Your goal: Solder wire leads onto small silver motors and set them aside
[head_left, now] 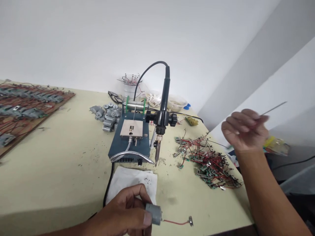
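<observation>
The left hand (134, 209) has its grip closed round a grey cylindrical motor (155, 214), thumb on the near side, at the near part of the worktop (69, 157), just in front of a white cloth (123, 175) flecked with dark bits. From the motor's right end a red wire (176, 223) runs out to a small metal-faced piece (191, 221). The right hand (246, 129) is raised beside the right edge, its grip narrowed to a pinch between thumb and fingers on a thin grey rod (277, 107) that slants up to the right. Between the hands and farther back, a soldering iron (164, 95) stands in a clamp, tip down, well apart from the motor. Next to it is a dark blue base (115, 144) carrying a spool of solder wire (135, 105), a pale metal plate (133, 127) and a curved metal feed tube (133, 153). To the right lies a tangled heap of small wired boards (216, 167); to the left of the base, a pile of loose motors (108, 116); at far left, a brown board (5, 149) covered with wired motors. A yellow packet (278, 146) at far right seems to carry print, but it is too blurred to read.
</observation>
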The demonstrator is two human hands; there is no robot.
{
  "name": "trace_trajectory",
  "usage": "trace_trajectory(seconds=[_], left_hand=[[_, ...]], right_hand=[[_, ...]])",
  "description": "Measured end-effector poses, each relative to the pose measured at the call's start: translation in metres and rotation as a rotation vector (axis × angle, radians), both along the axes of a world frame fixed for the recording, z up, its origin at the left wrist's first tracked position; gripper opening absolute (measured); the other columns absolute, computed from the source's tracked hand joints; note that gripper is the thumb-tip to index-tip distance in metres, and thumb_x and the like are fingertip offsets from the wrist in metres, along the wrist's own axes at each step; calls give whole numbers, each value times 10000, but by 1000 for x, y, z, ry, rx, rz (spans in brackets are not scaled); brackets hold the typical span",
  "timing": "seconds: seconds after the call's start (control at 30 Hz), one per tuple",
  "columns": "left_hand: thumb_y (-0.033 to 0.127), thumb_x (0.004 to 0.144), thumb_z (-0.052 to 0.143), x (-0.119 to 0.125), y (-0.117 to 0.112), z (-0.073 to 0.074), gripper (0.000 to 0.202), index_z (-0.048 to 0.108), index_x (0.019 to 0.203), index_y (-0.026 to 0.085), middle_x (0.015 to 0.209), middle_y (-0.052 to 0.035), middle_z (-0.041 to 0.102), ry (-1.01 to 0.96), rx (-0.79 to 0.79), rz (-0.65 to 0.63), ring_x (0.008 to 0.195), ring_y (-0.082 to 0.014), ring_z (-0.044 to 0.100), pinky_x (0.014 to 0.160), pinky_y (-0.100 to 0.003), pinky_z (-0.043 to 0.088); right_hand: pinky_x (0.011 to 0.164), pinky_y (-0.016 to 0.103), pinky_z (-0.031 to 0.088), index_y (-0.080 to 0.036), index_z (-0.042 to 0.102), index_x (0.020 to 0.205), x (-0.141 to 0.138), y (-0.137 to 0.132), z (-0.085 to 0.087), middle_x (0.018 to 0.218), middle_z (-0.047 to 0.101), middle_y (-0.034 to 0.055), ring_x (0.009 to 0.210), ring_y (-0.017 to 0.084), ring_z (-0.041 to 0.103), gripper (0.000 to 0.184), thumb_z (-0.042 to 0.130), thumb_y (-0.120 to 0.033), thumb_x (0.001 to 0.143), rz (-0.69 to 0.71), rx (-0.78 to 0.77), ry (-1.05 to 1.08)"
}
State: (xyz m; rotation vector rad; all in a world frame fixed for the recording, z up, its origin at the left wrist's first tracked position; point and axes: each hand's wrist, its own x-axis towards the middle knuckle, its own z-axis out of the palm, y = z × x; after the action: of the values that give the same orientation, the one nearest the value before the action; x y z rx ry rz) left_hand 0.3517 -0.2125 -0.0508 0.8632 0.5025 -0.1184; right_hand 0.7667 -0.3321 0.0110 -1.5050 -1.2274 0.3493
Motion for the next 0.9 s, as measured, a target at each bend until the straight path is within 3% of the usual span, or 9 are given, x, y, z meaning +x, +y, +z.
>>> trace_trajectory(seconds=[0.07, 0.2, 0.27, 0.37, 0.5, 0.6, 0.7, 0.8, 0.9], left_hand=[[367, 798, 802, 0, 0, 1, 302, 612, 972, 210, 679, 13, 671, 6, 10, 4, 513, -125, 569, 504, -225, 377], [342, 804, 783, -2, -1, -1, 259, 613, 955, 218, 620, 34, 638, 10, 1, -11, 510, -128, 555, 497, -223, 371], [353, 815, 776, -1, -1, -4, 251, 610, 945, 217, 613, 34, 634, 4, -3, -13, 512, -128, 556, 496, -221, 368], [428, 815, 795, 4, 0, -6, 310, 590, 905, 214, 620, 27, 635, -38, -2, -24, 505, -128, 568, 491, -223, 358], [462, 823, 790, 7, -1, 0, 338, 570, 917, 223, 676, 40, 623, -107, 1, -40, 455, -92, 516, 459, -213, 297], [413, 862, 746, 5, -3, 5, 268, 574, 955, 230, 731, 62, 571, -108, 30, 39, 469, -56, 449, 486, -214, 273], [493, 863, 730, 6, -4, 1, 324, 552, 883, 224, 650, 85, 468, -96, 53, 55, 459, -53, 387, 483, -225, 185], [583, 835, 757, 9, -2, -11, 411, 569, 911, 225, 573, 94, 472, -120, 95, -23, 444, -74, 430, 474, -231, 212], [594, 834, 776, 11, 1, -17, 448, 592, 943, 201, 624, 63, 558, -125, 138, 0, 466, -74, 450, 473, -228, 274]], right_hand=[[543, 291, 353, -247, 594, 870, 1, -1, 2, 683, 494, -26, 536, 126, 363, 675, 306, -854, 940, -29, 31, 26], [619, 299, 450, -196, 620, 810, 6, 0, 1, 694, 570, -19, 638, 143, 527, 402, 707, -578, 900, 16, -120, 74], [598, 288, 424, -213, 593, 794, 5, 1, 1, 668, 519, -38, 600, 129, 466, 382, 711, -561, 901, 41, -55, 115], [535, 276, 300, -252, 514, 789, -2, 1, 6, 644, 327, -68, 548, 121, 248, 431, 656, -640, 912, 57, 162, 186], [587, 300, 295, -247, 526, 753, -14, 3, 15, 721, 379, -34, 635, 138, 319, 452, 822, -585, 808, 115, 247, 257], [555, 349, 253, -316, 642, 752, -26, 4, 17, 663, 343, -24, 591, 154, 313, 303, 832, -539, 826, 184, 241, 275], [473, 375, 224, -371, 754, 849, -45, 1, 14, 535, 317, -34, 473, 140, 287, 104, 768, -465, 894, 326, 142, 253], [438, 357, 335, -334, 827, 921, -66, -2, 9, 509, 550, -3, 443, 135, 462, 62, 785, -352, 879, 542, -89, 214], [442, 317, 436, -320, 860, 950, -88, 2, 5, 630, 732, 41, 465, 150, 606, 135, 832, -274, 826, 729, -326, 209]])
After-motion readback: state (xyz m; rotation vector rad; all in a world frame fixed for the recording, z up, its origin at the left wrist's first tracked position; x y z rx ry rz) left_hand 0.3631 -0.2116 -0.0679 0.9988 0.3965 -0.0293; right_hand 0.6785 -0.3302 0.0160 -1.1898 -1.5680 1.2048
